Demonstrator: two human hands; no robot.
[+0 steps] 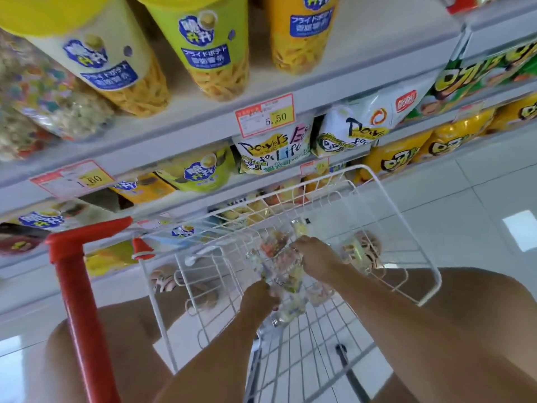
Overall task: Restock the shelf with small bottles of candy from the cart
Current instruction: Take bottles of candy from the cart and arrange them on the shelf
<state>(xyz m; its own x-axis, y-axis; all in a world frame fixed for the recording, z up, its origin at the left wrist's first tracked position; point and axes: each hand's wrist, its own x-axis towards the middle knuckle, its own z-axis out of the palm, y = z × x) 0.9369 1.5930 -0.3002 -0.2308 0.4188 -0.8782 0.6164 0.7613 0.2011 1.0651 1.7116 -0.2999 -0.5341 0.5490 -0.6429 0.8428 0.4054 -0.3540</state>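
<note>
Both hands are down inside the white wire cart basket [405, 225], in the heap of small clear plastic bottles of coloured candy [290, 301] that lies on its floor. The right hand [315, 257] reaches furthest in; its fingers [296, 246] are curled over the top of a bottle holding red and orange sweets and grip it, though motion blur softens the detail. The left hand [258, 298] sits nearer the body, knuckles up, its fingers bent round a bottle at the near side of the heap, with more bottles touching them below and to their right. One upright bottle [300, 226] stands just beyond the right fingertips, apart from them. The basket's far rim lies well beyond both sets of fingers, and its right rim runs well to the right of the right hand, so there is open room above the heap; the wire side wall to the left of the left fingers is nearer. Left of that wall stands the red plastic cart handle [78, 301]. Above and beyond the fingers, the pale front edge of the metal shelf [174, 132] carries a red-bordered price tag [266, 116], with tall yellow-lidded snack tubs [209, 48] on the board above it and white snack bags [270, 149] below. White floor tiles [479, 199] lie to the right of the basket.
</note>
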